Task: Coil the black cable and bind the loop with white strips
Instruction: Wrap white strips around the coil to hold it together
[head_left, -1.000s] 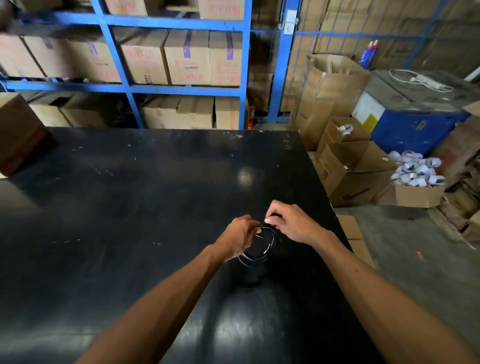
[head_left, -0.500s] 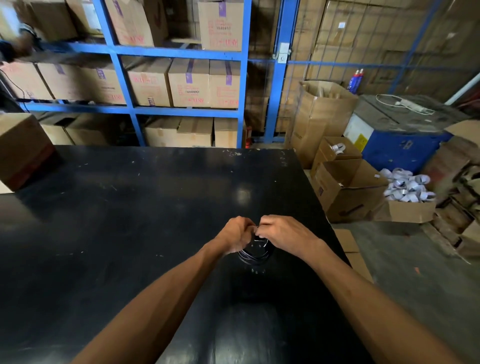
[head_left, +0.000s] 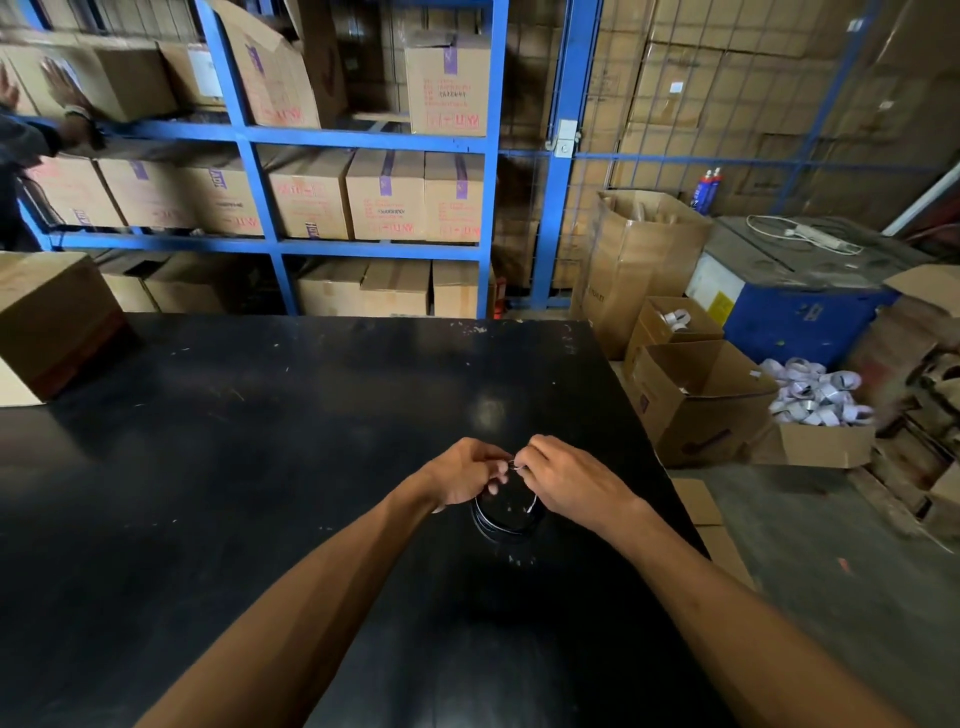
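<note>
Your left hand (head_left: 465, 470) and right hand (head_left: 563, 475) meet fingertip to fingertip at the far edge of the coiled black cable (head_left: 506, 512), each pinching the thin white strip (head_left: 531, 503) there, probably so you can twist its ends tight while the loop cannot spring open. The coil sits low over the black table (head_left: 260, 467) near its right edge; whether it rests on the surface I cannot tell, though staying close gives you support
</note>
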